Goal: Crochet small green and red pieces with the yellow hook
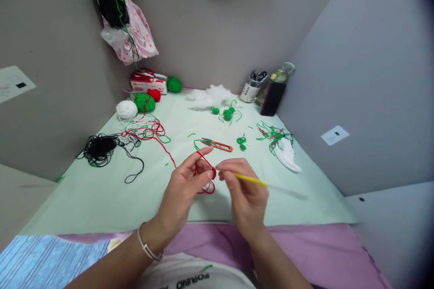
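Note:
My left hand (185,185) pinches a small red crocheted piece (213,173), with red yarn (162,144) looped over its index finger and trailing off to the left. My right hand (242,189) grips a yellow crochet hook (252,180) whose tip meets the red piece. Both hands hover over the pale green table cover (101,198) near its front edge. Orange-handled thread snips (219,144) lie just beyond the hands.
Yarn balls sit at the back left: white (126,109), green (145,102), red (154,95) and another green (174,84). A black yarn tangle (100,148) lies left. Small green crocheted bits (228,114), white stuffing (212,95), a tool cup (251,89) and a bottle (276,88) stand behind. Grey walls enclose the table.

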### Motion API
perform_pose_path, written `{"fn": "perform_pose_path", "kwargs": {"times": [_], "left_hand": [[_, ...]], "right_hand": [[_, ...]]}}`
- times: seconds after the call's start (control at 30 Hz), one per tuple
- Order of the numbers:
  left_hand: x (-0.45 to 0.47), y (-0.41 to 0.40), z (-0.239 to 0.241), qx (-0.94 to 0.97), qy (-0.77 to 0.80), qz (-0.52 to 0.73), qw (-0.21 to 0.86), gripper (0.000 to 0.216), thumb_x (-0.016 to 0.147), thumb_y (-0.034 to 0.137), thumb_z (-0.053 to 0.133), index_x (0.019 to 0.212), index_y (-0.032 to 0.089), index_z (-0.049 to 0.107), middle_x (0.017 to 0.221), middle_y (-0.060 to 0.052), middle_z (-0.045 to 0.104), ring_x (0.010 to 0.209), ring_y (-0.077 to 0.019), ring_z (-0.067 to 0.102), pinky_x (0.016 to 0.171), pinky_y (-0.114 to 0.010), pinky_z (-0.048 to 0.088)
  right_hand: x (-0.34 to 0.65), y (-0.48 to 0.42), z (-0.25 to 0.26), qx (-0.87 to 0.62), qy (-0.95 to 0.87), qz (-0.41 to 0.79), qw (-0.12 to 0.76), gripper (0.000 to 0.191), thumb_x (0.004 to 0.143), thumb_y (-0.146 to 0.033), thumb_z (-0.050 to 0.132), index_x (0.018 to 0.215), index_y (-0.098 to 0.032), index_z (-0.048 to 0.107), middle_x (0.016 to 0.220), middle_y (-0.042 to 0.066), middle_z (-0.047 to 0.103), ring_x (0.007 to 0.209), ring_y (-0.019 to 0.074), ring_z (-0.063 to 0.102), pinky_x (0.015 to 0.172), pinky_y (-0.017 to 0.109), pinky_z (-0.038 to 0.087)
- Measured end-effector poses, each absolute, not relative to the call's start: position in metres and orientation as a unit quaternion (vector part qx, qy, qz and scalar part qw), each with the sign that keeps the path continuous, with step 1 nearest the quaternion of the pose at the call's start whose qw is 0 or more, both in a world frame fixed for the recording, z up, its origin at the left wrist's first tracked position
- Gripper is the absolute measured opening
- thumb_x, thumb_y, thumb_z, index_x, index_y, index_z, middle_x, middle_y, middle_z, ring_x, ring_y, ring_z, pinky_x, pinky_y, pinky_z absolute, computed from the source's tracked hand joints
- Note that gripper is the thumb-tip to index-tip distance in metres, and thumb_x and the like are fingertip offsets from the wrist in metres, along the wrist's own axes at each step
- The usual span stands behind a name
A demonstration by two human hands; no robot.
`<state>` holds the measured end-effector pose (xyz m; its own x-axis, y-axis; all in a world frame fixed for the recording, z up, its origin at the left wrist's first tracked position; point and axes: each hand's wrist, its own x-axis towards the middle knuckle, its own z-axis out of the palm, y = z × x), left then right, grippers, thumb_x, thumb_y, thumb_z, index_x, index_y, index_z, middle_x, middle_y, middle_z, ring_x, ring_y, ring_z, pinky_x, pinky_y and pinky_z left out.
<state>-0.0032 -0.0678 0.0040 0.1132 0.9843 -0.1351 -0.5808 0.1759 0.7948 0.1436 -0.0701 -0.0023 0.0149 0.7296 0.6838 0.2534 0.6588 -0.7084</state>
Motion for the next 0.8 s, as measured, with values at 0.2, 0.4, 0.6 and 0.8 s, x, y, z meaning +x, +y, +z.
{"fn": "perform_pose_path", "kwargs": {"times": [0.2, 0.4, 0.6, 0.8], "left_hand": [[-0.003, -0.069, 0.010, 0.302, 0.321, 0.516, 0.734, 0.043, 0.082, 0.026, 0.086, 0.125, 0.027, 0.079, 0.089, -0.001, 0.072, 0.083, -0.0124, 0.061, 0.084, -0.025, 0.048], [-0.013, -0.068, 0.014, 0.294, 0.335, 0.486, 0.752, 0.043, 0.083, 0.029, 0.084, 0.126, 0.024, 0.079, 0.092, -0.003, 0.070, 0.081, -0.0139, 0.061, 0.079, -0.027, 0.046], [-0.008, -0.070, 0.011, 0.296, 0.350, 0.546, 0.701, 0.046, 0.080, 0.024, 0.088, 0.125, 0.024, 0.079, 0.078, 0.002, 0.064, 0.074, -0.0107, 0.056, 0.075, -0.023, 0.045], [-0.007, -0.068, 0.006, 0.219, 0.309, 0.489, 0.785, 0.043, 0.080, 0.026, 0.088, 0.122, 0.019, 0.080, 0.087, -0.002, 0.069, 0.075, -0.0102, 0.059, 0.077, -0.023, 0.050]], "right_hand": [[0.144, -0.070, -0.007, -0.345, -0.676, 0.164, 0.630, 0.029, 0.100, -0.009, 0.060, 0.113, -0.027, 0.078, 0.106, 0.007, 0.080, 0.094, 0.0201, 0.075, 0.080, 0.035, 0.063], [0.152, -0.067, 0.001, -0.346, -0.574, 0.382, 0.636, 0.022, 0.107, -0.026, 0.054, 0.097, -0.023, 0.073, 0.090, 0.004, 0.078, 0.071, 0.0156, 0.072, 0.069, 0.030, 0.062], [0.151, -0.074, -0.009, -0.333, -0.757, 0.080, 0.556, 0.030, 0.101, -0.011, 0.055, 0.121, -0.025, 0.072, 0.103, 0.009, 0.078, 0.091, 0.0208, 0.074, 0.079, 0.035, 0.062], [0.150, -0.073, -0.011, -0.358, -0.696, 0.130, 0.609, 0.028, 0.101, -0.012, 0.057, 0.115, -0.028, 0.076, 0.097, 0.005, 0.075, 0.084, 0.0185, 0.073, 0.072, 0.033, 0.061]]}}
